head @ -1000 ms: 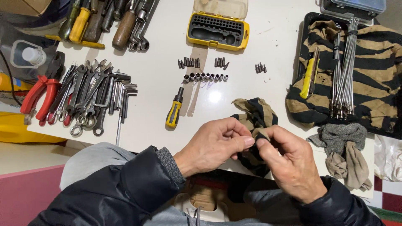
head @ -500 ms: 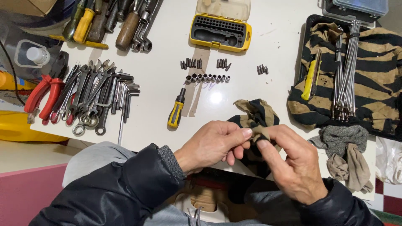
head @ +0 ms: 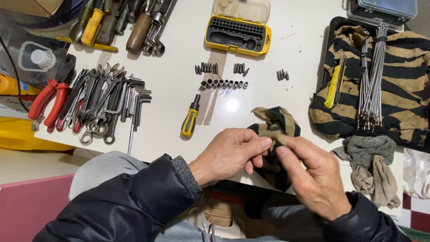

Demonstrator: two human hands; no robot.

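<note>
A small dark metal piece point(head: 274, 131), partly blurred, is pinched between the fingertips of the left hand point(head: 230, 152) and right hand point(head: 313, 177), both grasping it against a striped rag point(head: 273, 118) just beyond them, with a yellow-handled screwdriver point(head: 190, 118) left on the white counter point(head: 179, 80).

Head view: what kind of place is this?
Likely a home or hobby workbench: a white table laid with wrenches and hex keys, rows of screwdriver bits by a yellow bit case, plus oily rags.
</note>
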